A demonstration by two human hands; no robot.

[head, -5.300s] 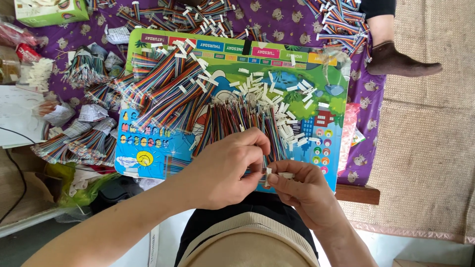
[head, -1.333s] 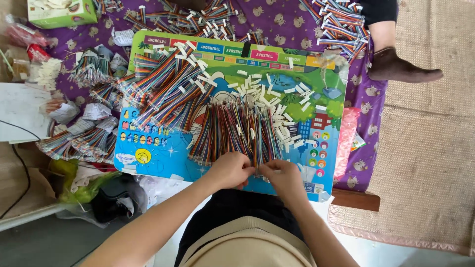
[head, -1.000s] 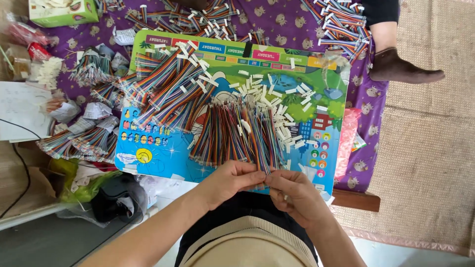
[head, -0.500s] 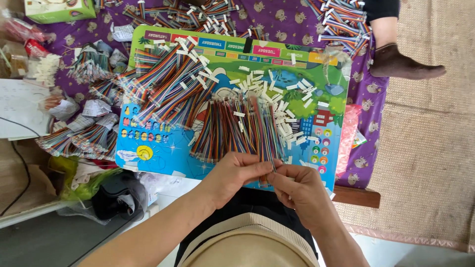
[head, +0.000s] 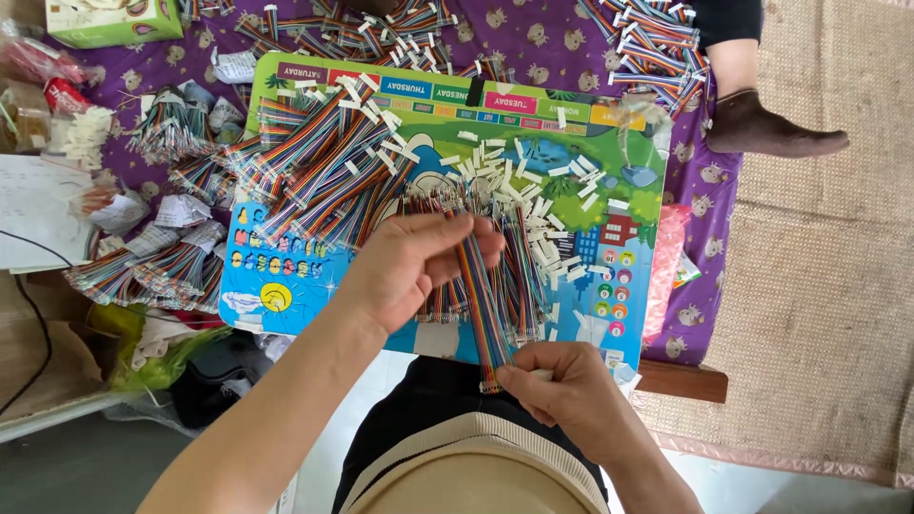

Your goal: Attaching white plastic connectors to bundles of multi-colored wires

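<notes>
My left hand (head: 414, 266) holds the upper part of a flat rainbow ribbon cable (head: 479, 295) over the colourful picture board (head: 286, 309). My right hand (head: 562, 385) pinches the cable's near end, by the board's front edge. Beneath the hands lies a heap of similar ribbon cables (head: 519, 266). Small white connector housings (head: 519, 186) are scattered over the middle of the board.
More cable bundles (head: 324, 167) lie on the board's left and on the purple cloth (head: 533, 38) beyond. Another person's dark-socked foot (head: 771, 133) rests at the right on a woven mat (head: 838, 286). A green box (head: 109, 19) and papers (head: 38, 205) sit at the left.
My left hand has moved up the board, lifting one ribbon cable out of the heap. My right hand stays at the near end of that cable.
</notes>
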